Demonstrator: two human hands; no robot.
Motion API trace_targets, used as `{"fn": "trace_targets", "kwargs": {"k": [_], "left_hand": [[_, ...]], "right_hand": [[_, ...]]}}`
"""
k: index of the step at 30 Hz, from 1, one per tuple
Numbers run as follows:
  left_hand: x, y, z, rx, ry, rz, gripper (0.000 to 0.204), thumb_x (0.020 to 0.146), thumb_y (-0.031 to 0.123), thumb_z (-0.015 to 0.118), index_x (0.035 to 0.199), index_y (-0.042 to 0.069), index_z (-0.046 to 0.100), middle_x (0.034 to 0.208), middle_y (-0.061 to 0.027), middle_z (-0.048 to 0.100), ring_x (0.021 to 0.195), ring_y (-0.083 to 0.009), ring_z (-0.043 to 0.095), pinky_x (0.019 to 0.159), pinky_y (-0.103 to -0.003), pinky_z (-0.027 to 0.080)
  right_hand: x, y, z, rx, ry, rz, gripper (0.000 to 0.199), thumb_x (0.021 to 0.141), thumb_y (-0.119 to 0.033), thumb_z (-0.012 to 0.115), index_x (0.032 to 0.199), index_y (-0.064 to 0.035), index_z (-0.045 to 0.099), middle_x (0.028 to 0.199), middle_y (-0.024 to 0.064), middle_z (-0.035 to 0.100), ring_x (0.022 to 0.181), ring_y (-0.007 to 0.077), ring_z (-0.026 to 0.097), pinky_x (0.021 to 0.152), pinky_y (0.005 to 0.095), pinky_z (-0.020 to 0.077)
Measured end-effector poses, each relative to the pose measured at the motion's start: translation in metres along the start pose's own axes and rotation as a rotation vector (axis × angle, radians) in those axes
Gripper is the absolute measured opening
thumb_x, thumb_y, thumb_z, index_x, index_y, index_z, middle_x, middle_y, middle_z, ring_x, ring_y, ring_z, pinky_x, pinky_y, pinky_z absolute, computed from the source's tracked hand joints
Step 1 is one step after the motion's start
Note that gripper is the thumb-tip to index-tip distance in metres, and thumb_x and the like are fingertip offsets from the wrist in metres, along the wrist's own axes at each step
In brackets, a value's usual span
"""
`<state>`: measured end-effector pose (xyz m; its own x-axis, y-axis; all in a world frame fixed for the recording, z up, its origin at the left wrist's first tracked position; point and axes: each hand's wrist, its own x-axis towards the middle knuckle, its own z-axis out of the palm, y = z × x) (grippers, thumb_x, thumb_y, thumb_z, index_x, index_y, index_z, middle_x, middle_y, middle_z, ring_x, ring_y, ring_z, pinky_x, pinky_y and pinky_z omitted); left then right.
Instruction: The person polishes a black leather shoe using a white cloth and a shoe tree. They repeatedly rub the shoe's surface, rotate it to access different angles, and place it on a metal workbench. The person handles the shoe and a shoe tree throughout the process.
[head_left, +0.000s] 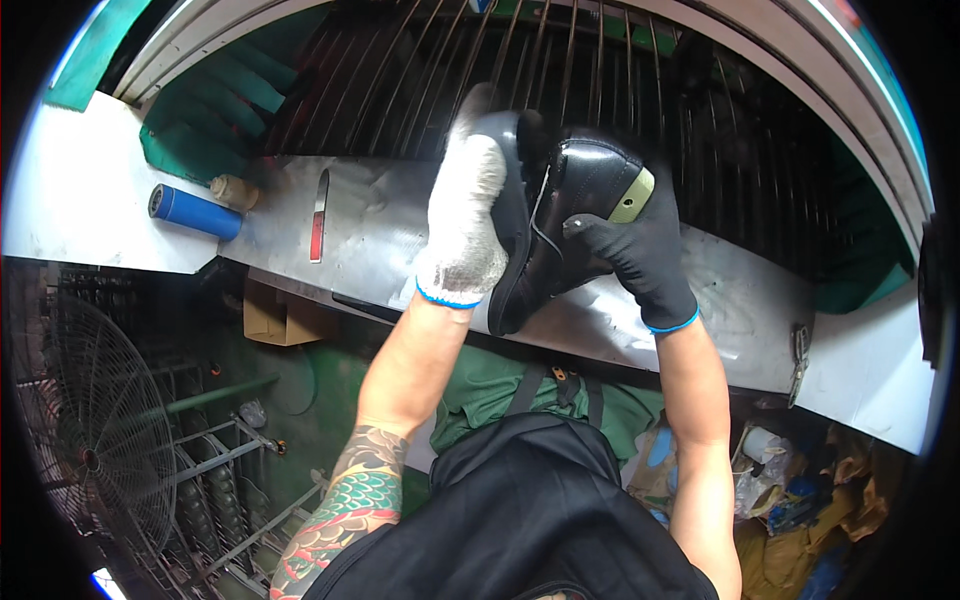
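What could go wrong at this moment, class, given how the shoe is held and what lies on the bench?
1. The black shoe is held in the air by both gloved hands, above the metal bench; a loose grip could drop it.
2. The right hand grips only with fingertips, so the shoe might twist.
3. The red-handled knife lies near the left hand; a careless reach may meet it.

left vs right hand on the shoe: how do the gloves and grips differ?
The left hand wears a white knit glove; the right hand wears a black one. The left hand lies against the sole side of the black shoe, fingers pointing up; the right hand grips its upper from the other side. Shared: both gloves have blue cuffs and both hands hold the shoe above the metal bench.
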<state>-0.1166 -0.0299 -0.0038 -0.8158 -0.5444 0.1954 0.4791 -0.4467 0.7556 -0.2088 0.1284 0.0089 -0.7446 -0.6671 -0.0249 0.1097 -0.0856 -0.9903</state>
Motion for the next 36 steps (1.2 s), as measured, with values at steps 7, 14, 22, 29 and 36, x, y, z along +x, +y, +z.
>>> {"fn": "trace_targets", "kwargs": {"k": [7, 14, 22, 29, 36], "left_hand": [[0.007, 0.019, 0.000, 0.125, -0.160, -0.129, 0.083, 0.105, 0.047, 0.064, 0.168, 0.011, 0.025, 0.140, -0.0028, 0.060, 0.115, -0.0099, 0.062, 0.093, -0.026, 0.055], [-0.017, 0.049, 0.018, 0.439, -0.195, 0.058, 0.085, 0.099, 0.053, 0.068, 0.159, 0.002, 0.038, 0.144, -0.0235, 0.059, 0.131, -0.0310, 0.062, 0.114, -0.044, 0.049], [-0.077, 0.078, 0.019, 0.702, -0.264, 0.247, 0.069, 0.098, 0.056, 0.062, 0.147, 0.009, 0.055, 0.141, -0.0300, 0.061, 0.131, -0.0399, 0.060, 0.110, -0.052, 0.049], [-0.124, 0.073, 0.001, 0.306, 0.063, 0.042, 0.059, 0.066, 0.039, 0.059, 0.096, -0.010, 0.073, 0.111, -0.0310, 0.073, 0.108, -0.0438, 0.068, 0.108, -0.052, 0.049], [-0.121, 0.075, 0.007, 0.252, -0.066, 0.250, 0.039, 0.079, 0.028, 0.074, 0.105, -0.001, 0.075, 0.120, -0.0258, 0.070, 0.122, -0.0411, 0.064, 0.111, -0.054, 0.048]], "right_hand": [[-0.007, -0.011, 0.017, -0.040, 0.009, -0.140, 0.091, 0.073, -0.005, 0.096, 0.146, -0.0018, 0.041, 0.130, 0.0146, 0.064, 0.115, 0.0202, 0.067, 0.098, 0.0349, 0.0585], [-0.024, -0.002, 0.020, -0.098, -0.089, -0.498, 0.100, 0.072, -0.029, 0.100, 0.148, -0.0014, 0.040, 0.145, 0.0196, 0.055, 0.133, 0.0291, 0.059, 0.111, 0.0430, 0.0499], [-0.058, -0.031, 0.015, -0.460, -0.390, -0.491, 0.077, 0.074, -0.022, 0.093, 0.140, -0.0016, 0.060, 0.135, 0.0222, 0.068, 0.124, 0.0390, 0.068, 0.105, 0.0450, 0.0550], [-0.089, -0.006, 0.035, -0.562, -0.281, -0.779, 0.054, 0.081, -0.015, 0.079, 0.130, 0.0033, 0.065, 0.125, 0.0234, 0.071, 0.116, 0.0408, 0.072, 0.098, 0.0482, 0.0594], [-0.076, -0.023, 0.045, -0.526, -0.436, -0.704, 0.057, 0.083, -0.015, 0.079, 0.134, 0.0018, 0.062, 0.126, 0.0231, 0.069, 0.115, 0.0398, 0.071, 0.097, 0.0477, 0.0597]]}}
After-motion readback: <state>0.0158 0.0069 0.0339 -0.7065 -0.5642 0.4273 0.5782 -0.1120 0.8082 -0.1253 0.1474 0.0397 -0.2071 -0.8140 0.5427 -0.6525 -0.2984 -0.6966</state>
